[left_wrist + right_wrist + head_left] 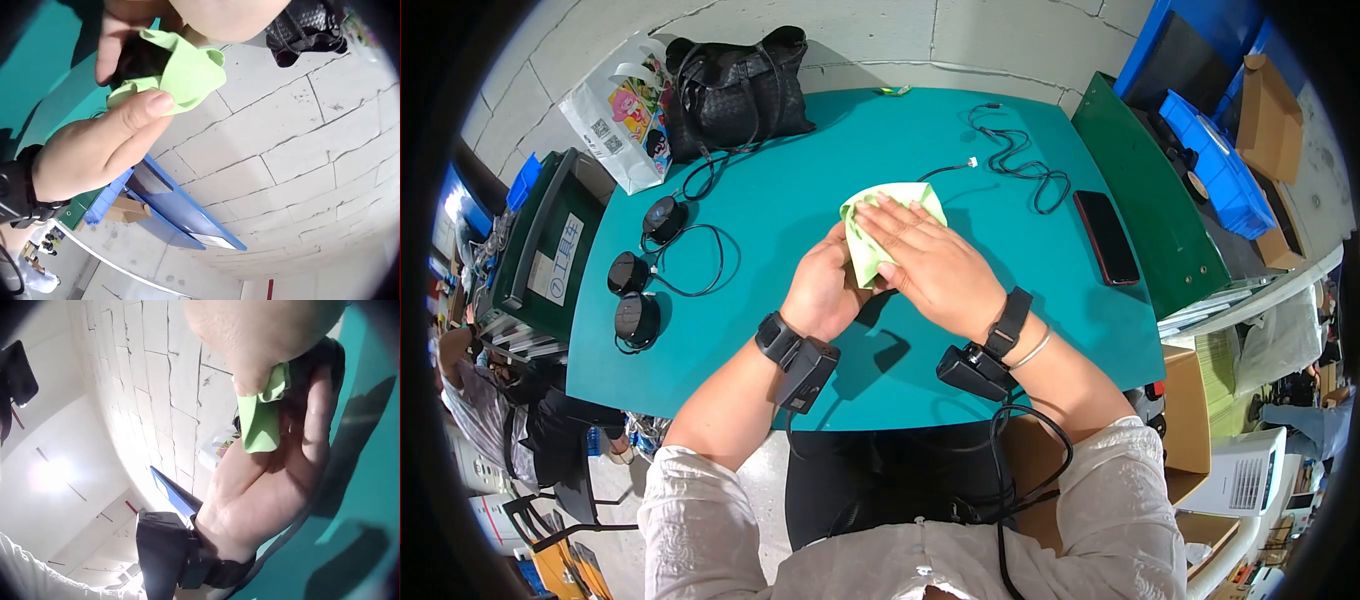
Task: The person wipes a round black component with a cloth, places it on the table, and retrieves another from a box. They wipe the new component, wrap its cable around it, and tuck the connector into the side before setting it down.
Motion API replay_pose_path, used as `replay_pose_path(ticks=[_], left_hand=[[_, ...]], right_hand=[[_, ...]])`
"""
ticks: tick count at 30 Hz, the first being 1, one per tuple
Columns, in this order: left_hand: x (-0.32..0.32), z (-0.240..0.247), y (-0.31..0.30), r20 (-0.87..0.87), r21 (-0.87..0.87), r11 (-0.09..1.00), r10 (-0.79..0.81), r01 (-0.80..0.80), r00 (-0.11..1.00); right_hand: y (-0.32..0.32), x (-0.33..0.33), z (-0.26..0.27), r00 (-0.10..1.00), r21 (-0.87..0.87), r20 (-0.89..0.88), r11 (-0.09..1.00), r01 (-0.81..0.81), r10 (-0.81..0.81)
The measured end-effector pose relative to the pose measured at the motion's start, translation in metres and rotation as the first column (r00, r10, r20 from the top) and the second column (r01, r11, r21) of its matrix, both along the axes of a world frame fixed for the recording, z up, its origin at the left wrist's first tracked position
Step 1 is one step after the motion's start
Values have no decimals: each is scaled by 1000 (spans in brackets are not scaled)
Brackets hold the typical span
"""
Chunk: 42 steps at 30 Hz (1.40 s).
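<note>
A light green cloth [862, 250] lies over a dark object between both hands above the table. My left hand [825, 290] holds the dark object from below, its fingers partly hidden. My right hand [930, 265] lies across the cloth with its fingers extended and its thumb at the near edge, gripping the cloth. In the left wrist view, the dark object [140, 59] shows inside the folded cloth [194, 75], with the right thumb on the fold. In the right wrist view, the left hand [269, 494] curls around the object beside the hanging cloth [259, 428].
Several round black devices with cables [637, 318] sit at the table's left. A black bag [735, 95] and a white printed bag [615, 120] stand behind them. A phone [1106, 238] and a coiled black cable [1025, 150] lie on the right. Green bins flank the table.
</note>
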<state>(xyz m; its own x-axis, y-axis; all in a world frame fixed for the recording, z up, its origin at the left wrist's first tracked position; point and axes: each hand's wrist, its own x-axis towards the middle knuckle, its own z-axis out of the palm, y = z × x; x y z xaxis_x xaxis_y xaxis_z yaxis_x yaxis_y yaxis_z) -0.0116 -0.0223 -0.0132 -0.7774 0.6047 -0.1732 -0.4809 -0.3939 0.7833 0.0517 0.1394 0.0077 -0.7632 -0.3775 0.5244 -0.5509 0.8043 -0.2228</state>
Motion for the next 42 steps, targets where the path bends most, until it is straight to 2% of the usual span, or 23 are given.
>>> replay_pose_path(ticks=[2,5,7,11,14,16,18,20,21,23,25,27,28,30,34,36,40,42], left_hand=[[-2,-4,-1,-46,-31,998,-56,55,997],[0,-1,0,-53,51,996,-71,74,996],[-1,0,-2,-55,156,982,-101,109,993],[-5,4,-4,-76,153,984,-84,95,994],[-8,5,-5,-46,195,981,-17,25,999],[-13,7,-8,-33,271,963,23,-14,999],[-18,7,-13,-70,295,955,55,-32,996],[-19,9,-16,-59,288,955,99,-78,993],[-18,10,-15,-55,277,957,110,-91,992],[-16,11,-14,-50,270,957,127,-109,991],[-15,11,-11,-27,320,943,98,-84,995],[-14,9,-9,-36,304,950,81,-66,996],[-10,9,-6,-27,260,960,114,-103,993],[-7,8,-4,-19,214,967,144,-137,989],[-4,2,0,12,193,976,96,-97,995],[2,-1,2,-1,71,997,24,-24,1000],[10,7,2,8,-14,998,-64,64,998],[7,5,1,-40,-56,995,-87,84,995]], right_hand=[[4,-1,0,999,-20,-13,999,30,-30],[11,-3,-2,995,-54,-15,994,94,-95],[15,-5,-2,990,-190,51,972,141,-134],[19,-6,-3,990,-297,78,945,135,-117],[21,-5,-3,986,-390,119,908,151,-113],[24,-2,0,921,-440,366,848,296,-131],[28,-4,-3,931,-495,335,814,304,-144],[29,-5,-1,935,-622,321,711,327,-149],[27,-4,1,936,-619,322,716,322,-142],[23,-1,7,990,-604,30,787,128,-138],[18,2,9,997,-558,16,827,75,-79],[8,1,8,996,-238,-57,968,-82,70],[2,2,6,996,-238,-57,968,-82,70],[-6,3,2,999,52,-33,999,0,2],[-2,1,3,1000,80,-16,997,3,-2],[-2,3,5,1000,107,-11,994,-15,17],[2,0,0,1000,82,3,997,-9,9],[6,-2,-2,999,28,16,999,30,-30]])
